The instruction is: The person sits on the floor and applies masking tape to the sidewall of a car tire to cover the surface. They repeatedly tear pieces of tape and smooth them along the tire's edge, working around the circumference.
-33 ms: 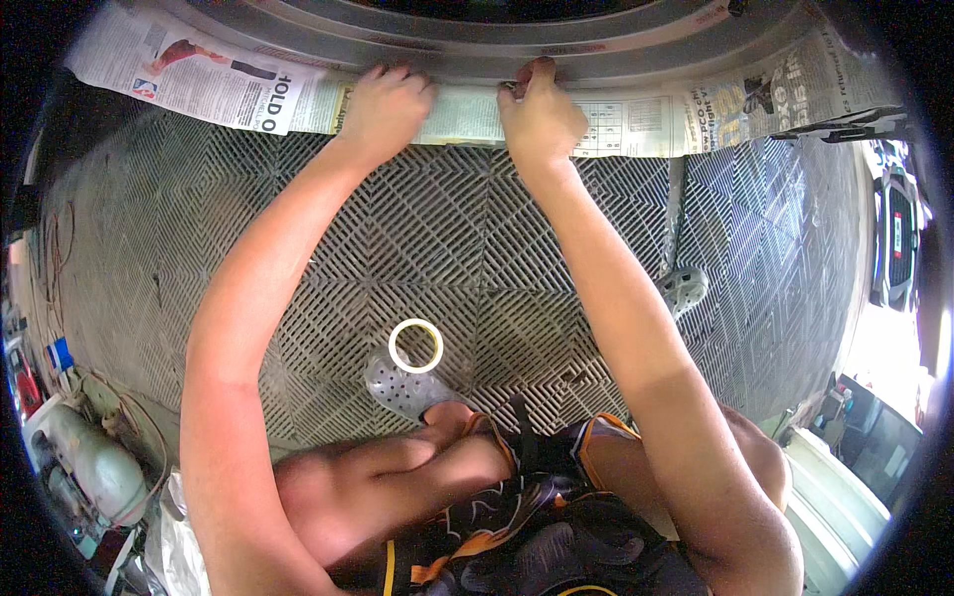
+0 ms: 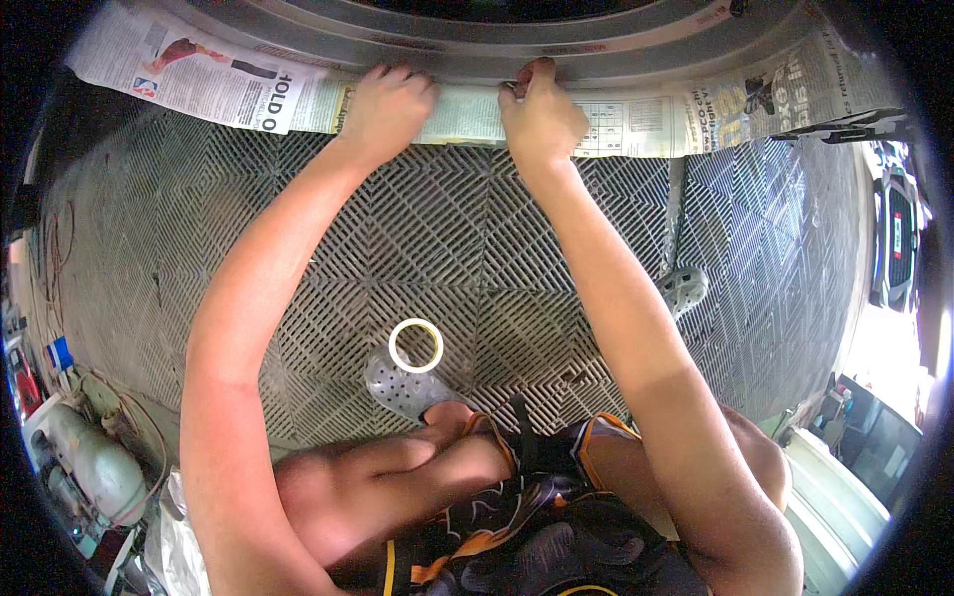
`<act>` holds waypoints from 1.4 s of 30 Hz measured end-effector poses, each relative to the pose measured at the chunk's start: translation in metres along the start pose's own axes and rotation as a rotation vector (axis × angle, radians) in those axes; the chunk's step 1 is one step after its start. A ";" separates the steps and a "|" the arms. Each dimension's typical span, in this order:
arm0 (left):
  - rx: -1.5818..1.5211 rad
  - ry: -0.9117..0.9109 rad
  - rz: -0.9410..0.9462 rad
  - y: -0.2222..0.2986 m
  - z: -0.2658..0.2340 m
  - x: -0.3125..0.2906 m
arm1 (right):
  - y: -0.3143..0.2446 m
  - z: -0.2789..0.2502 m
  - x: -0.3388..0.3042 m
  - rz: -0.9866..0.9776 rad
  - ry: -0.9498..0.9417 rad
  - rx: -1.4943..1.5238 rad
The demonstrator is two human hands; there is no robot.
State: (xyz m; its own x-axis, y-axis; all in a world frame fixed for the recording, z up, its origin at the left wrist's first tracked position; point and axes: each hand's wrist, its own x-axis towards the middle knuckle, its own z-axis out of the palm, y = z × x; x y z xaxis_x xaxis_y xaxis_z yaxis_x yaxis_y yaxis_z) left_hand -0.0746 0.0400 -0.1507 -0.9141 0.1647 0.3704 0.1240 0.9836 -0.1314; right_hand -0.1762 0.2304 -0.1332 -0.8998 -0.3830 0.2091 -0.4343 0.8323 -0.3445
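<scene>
A long strip of newspaper (image 2: 636, 124) runs along the lower edge of a curved grey vehicle panel (image 2: 477, 42). Both hands are raised to the paper's upper edge. My left hand (image 2: 386, 111) lies over it with fingers bent and pressed together; whatever is under the fingertips is hidden. A short way to the right, my right hand (image 2: 543, 121) makes a pinch with thumb and forefinger against the panel's edge. What is between those fingers is too small to make out. Below, a pale roll of tape (image 2: 415, 322) shows beside my left clog (image 2: 397, 385).
Gridded grey floor tiles (image 2: 417, 243) spread under me. My other clog (image 2: 684, 290) is to the right. A grey tank-like machine (image 2: 99, 467) with hoses stands at lower left. At the right are a car front (image 2: 897, 238) and a pale panel (image 2: 835, 497).
</scene>
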 end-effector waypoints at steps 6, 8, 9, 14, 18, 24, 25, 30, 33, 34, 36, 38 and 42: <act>-0.032 -0.017 0.000 0.004 -0.003 0.001 | 0.004 -0.005 -0.001 0.044 0.030 -0.050; -0.035 0.008 0.013 0.005 -0.004 0.003 | 0.008 -0.008 0.000 0.018 0.048 0.008; -0.029 0.035 0.030 0.004 -0.002 0.005 | 0.009 -0.008 0.001 0.005 0.064 -0.002; -0.041 0.019 0.048 0.001 0.001 0.005 | 0.009 -0.013 -0.001 -0.005 0.072 -0.046; -0.061 0.003 0.033 0.005 0.000 0.008 | 0.011 -0.013 0.000 -0.001 0.058 -0.031; -0.043 0.058 0.052 0.006 0.001 0.010 | 0.017 -0.009 -0.004 -0.097 0.169 -0.018; -0.045 0.062 0.054 0.005 0.003 0.010 | 0.017 -0.008 -0.005 -0.100 0.194 -0.037; -0.077 0.021 0.020 0.005 0.007 0.011 | 0.019 -0.011 0.001 -0.121 0.178 -0.093; -0.093 -0.012 0.000 0.006 0.009 0.013 | 0.020 -0.012 0.004 -0.120 0.152 -0.100; -0.096 -0.021 -0.004 0.006 0.010 0.014 | 0.019 -0.011 0.004 -0.122 0.144 -0.112; -0.078 0.052 0.030 0.005 0.008 0.013 | 0.019 -0.010 0.006 -0.126 0.130 -0.112; -0.049 0.049 0.033 0.005 0.006 0.011 | 0.019 -0.009 0.007 -0.131 0.116 -0.086; -0.020 -0.023 0.009 0.003 0.005 0.008 | 0.017 -0.004 0.008 -0.137 0.110 -0.056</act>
State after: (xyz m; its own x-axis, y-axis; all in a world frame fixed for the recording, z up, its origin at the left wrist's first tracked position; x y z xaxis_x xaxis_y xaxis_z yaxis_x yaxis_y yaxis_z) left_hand -0.0837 0.0436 -0.1522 -0.9215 0.1718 0.3483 0.1395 0.9834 -0.1159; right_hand -0.1911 0.2432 -0.1337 -0.8210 -0.4504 0.3508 -0.5466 0.7975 -0.2555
